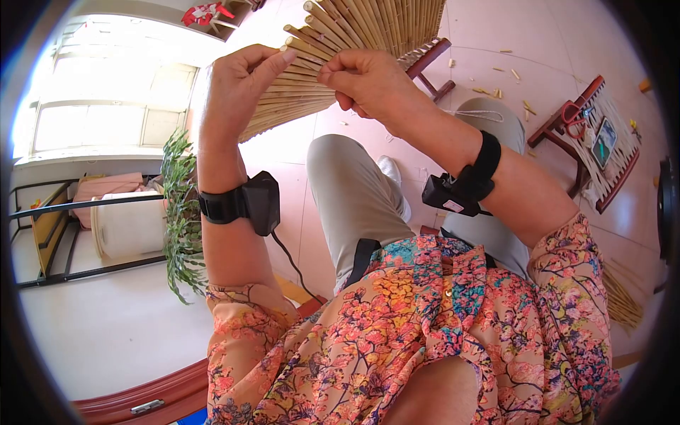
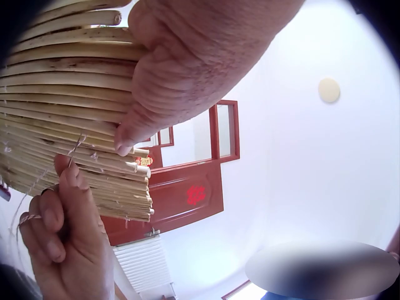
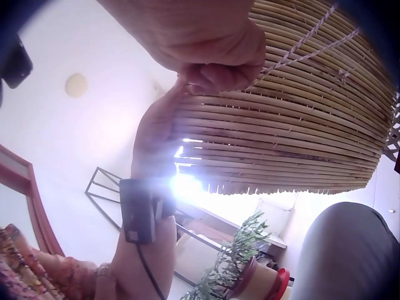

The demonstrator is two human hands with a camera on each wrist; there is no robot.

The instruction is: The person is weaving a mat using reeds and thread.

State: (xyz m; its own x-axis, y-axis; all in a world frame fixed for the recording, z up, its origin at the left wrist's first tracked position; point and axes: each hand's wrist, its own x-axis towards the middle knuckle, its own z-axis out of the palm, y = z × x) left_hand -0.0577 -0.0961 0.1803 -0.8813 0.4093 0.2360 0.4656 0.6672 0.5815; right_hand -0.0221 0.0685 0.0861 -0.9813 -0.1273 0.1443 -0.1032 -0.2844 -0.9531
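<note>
A mat of thin stalks (image 1: 297, 95), stitched with thread, is held up in front of the person. The left hand (image 1: 237, 85) grips its edge, thumb on the stalk ends. Beside it the right hand (image 1: 368, 78) pinches a thin needle (image 2: 77, 149) against the stalks, seen in the left wrist view. Thread (image 2: 29, 218) passes round the curled fingers of the right hand (image 2: 78, 231). In the right wrist view, twisted cords (image 3: 306, 39) run across the mat (image 3: 281, 137) from near the right hand (image 3: 212, 44).
To the right a low woven stool (image 1: 609, 134) carries red scissors (image 1: 572, 119) and a phone (image 1: 604, 142). Stalk offcuts (image 1: 528, 108) lie scattered on the floor. A leafy plant (image 1: 183, 212) and a metal frame (image 1: 71, 205) stand at the left, with loose stalks (image 1: 622, 294) at lower right.
</note>
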